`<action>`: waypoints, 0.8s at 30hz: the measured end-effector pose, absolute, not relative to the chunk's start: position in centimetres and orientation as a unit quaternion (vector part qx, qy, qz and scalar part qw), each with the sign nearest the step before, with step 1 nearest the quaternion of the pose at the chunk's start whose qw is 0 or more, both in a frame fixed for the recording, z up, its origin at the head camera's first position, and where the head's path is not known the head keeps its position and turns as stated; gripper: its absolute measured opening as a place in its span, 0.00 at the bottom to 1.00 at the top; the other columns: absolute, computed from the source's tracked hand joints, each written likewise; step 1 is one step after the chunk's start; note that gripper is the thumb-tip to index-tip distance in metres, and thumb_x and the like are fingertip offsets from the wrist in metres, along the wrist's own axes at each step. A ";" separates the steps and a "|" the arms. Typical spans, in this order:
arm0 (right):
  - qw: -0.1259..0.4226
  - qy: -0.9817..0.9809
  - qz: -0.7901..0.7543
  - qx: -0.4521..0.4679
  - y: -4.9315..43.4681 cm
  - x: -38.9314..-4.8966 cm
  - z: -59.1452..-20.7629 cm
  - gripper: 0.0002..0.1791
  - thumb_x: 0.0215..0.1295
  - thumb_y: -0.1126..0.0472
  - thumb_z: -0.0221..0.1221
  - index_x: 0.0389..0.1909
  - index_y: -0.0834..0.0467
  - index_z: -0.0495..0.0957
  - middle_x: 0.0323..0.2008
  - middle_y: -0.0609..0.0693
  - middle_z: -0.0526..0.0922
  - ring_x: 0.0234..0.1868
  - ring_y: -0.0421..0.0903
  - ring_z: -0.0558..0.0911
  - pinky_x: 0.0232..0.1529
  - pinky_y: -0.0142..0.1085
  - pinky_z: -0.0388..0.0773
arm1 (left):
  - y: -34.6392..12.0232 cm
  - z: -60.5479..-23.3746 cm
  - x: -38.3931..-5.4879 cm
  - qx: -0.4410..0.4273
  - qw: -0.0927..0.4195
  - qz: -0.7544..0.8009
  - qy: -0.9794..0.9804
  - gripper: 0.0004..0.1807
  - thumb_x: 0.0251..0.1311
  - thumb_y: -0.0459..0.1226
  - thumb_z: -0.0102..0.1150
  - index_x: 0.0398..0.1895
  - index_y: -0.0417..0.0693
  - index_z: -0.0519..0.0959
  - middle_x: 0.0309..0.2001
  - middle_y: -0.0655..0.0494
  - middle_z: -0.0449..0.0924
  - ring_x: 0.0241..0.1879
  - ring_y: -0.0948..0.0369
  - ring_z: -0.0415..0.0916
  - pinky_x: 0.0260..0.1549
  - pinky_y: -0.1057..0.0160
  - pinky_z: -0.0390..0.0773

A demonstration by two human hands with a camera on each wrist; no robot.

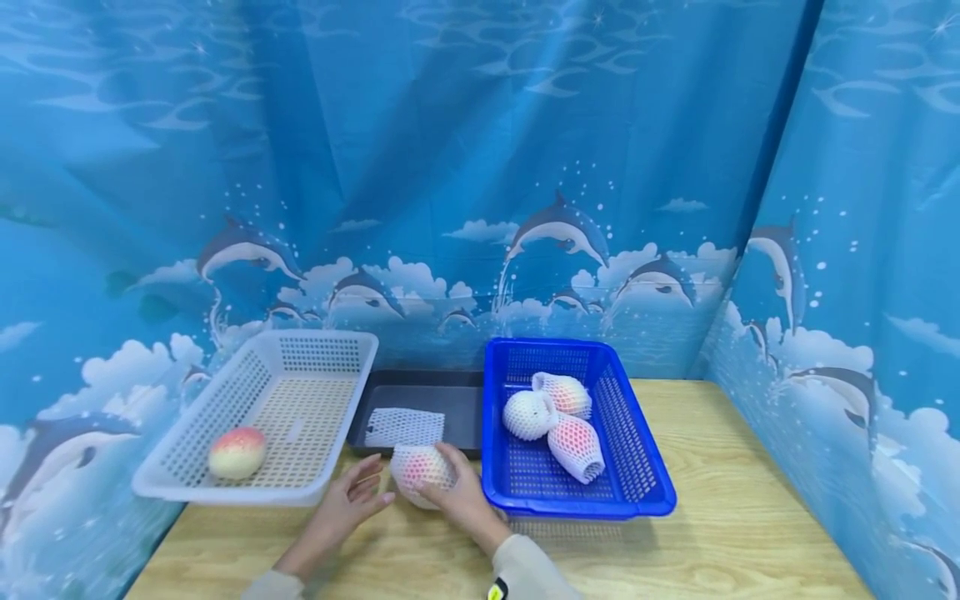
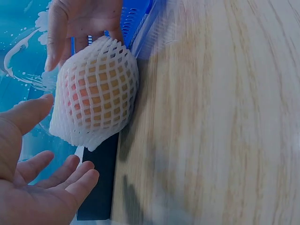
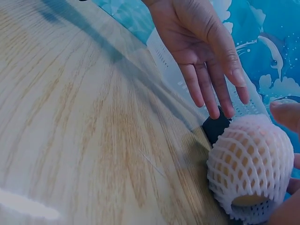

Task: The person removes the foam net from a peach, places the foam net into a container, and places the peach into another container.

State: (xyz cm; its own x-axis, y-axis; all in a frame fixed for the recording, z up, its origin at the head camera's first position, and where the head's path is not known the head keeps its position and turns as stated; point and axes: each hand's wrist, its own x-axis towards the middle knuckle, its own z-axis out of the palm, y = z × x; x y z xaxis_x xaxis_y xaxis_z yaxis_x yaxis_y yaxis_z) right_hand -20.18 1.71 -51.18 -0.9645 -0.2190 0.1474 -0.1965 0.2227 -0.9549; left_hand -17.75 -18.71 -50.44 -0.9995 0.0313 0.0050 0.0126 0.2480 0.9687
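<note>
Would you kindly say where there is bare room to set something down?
The table is bare between the blue basket and the right curtain; the white basket is free behind its loose peach. It is crowded before the black tray: left hand, right hand and netted peach.

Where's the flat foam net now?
In the head view, the flat foam net lies left of centre in the dark tray, between the white basket and blue basket, beyond the netted peach in the right hand.

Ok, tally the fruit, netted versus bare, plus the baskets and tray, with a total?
Netted fruits: 4 (1 in the right hand, 3 in the blue basket)
Bare peach: 1
Baskets: 2 (that one and the white basket)
Dark tray: 1
Total: 8
</note>
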 end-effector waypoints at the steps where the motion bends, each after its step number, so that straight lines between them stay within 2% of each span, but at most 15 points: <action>1: 0.004 0.785 -0.605 -0.132 1.7 -20.2 -51.2 0.39 0.54 0.58 0.67 0.67 0.63 0.64 0.67 0.62 0.66 0.67 0.62 0.65 0.68 0.59 0.58 | -18.7 -50.4 -17.7 0.014 0.006 0.613 0.790 0.39 0.54 0.32 0.67 0.68 0.32 0.60 0.64 0.31 0.65 0.63 0.37 0.65 0.62 0.46 0.69; 5: -0.006 0.791 -0.598 -0.130 1.5 -20.3 -51.0 0.39 0.54 0.59 0.67 0.66 0.64 0.64 0.67 0.63 0.66 0.67 0.63 0.64 0.68 0.59 0.58 | -18.6 -50.1 -17.7 0.018 -0.002 0.611 0.792 0.38 0.54 0.32 0.67 0.67 0.33 0.61 0.63 0.32 0.67 0.62 0.38 0.65 0.62 0.47 0.69; 12: -0.010 0.798 -0.588 -0.130 1.2 -19.8 -49.2 0.38 0.56 0.55 0.67 0.67 0.57 0.65 0.68 0.62 0.65 0.67 0.63 0.65 0.67 0.60 0.60 | -18.4 -49.2 -17.8 0.033 -0.012 0.607 0.794 0.39 0.54 0.32 0.67 0.67 0.33 0.61 0.64 0.32 0.66 0.63 0.38 0.64 0.62 0.45 0.68; 19: -0.059 0.787 -0.588 -0.175 1.5 -19.8 -47.0 0.35 0.55 0.59 0.68 0.65 0.60 0.68 0.65 0.63 0.69 0.66 0.62 0.66 0.66 0.58 0.63 | -18.1 -47.4 -17.7 0.060 -0.020 0.595 0.801 0.38 0.55 0.31 0.66 0.67 0.32 0.60 0.64 0.31 0.65 0.64 0.38 0.63 0.64 0.43 0.63; 24: -0.054 0.762 -0.617 -0.190 2.8 -19.8 -45.7 0.35 0.57 0.60 0.67 0.66 0.60 0.66 0.66 0.61 0.68 0.68 0.61 0.63 0.66 0.60 0.62 | -18.1 -46.0 -17.7 0.060 -0.024 0.571 0.819 0.39 0.54 0.33 0.68 0.68 0.35 0.61 0.65 0.34 0.65 0.64 0.40 0.64 0.64 0.45 0.65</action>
